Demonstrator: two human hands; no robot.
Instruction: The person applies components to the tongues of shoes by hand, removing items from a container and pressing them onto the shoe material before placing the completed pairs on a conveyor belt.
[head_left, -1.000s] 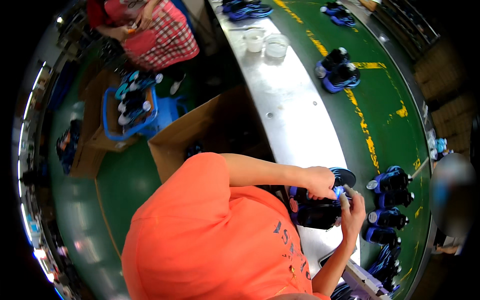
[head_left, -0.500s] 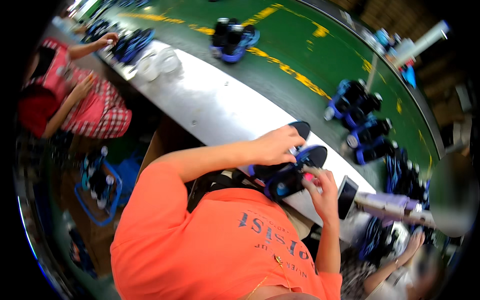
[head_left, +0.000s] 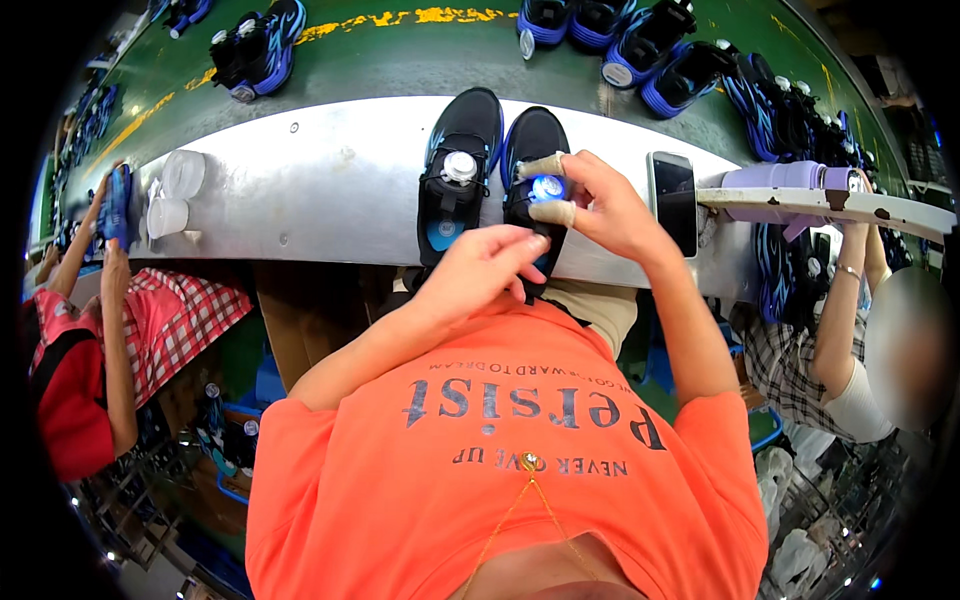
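Observation:
Two black sneakers with blue and purple trim stand side by side on the bench before me, toes pointing away. The left sneaker (head_left: 462, 130) has a round white dial (head_left: 459, 167) on its tongue. On the right sneaker (head_left: 535, 132), a similar dial (head_left: 548, 188) glows blue. My right hand (head_left: 610, 208) has that lit dial between thumb and forefinger, both wearing beige finger covers. My left hand (head_left: 488, 268) is closed at the heel opening of the right sneaker, its fingers bent over the collar, partly hiding it.
A phone (head_left: 673, 203) lies right of my hand, near a purple bottle (head_left: 770, 178) behind a worn pale bar (head_left: 840, 206). Clear plastic cups (head_left: 183, 175) stand at the bench's left. More sneakers (head_left: 650, 45) sit on the green surface beyond. People work at both sides.
My view has turned, so the bench now lies level. The left hand has come back from the shoes' front to the right sneaker's heel. The right hand is now at the dial, which glows blue.

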